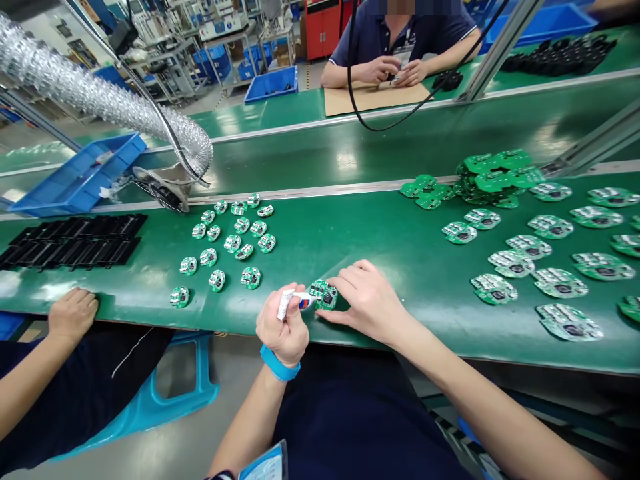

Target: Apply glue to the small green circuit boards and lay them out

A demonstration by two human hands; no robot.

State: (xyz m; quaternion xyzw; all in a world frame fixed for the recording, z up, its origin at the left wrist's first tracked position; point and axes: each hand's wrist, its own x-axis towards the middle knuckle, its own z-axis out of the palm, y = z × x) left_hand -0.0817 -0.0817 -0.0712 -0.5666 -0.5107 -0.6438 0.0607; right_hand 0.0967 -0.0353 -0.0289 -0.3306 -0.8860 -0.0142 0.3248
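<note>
My left hand (283,325), with a blue wristband, is closed round a small white glue tube (290,301) whose tip touches a small round green circuit board (325,295). My right hand (367,297) pinches that board at its right side and holds it on the green table (380,247) near the front edge. To the left lie several small round boards (227,243) in loose rows. To the right, several larger green boards (530,257) are spread out, with a heap of them (493,177) behind.
A co-worker's hand (73,312) rests on the table's front edge at the left, near black trays (70,241). A silver flexible duct (100,100) ends above the left boards. Blue bins (75,175) stand behind. Another person (400,47) works opposite at a cardboard sheet (373,97).
</note>
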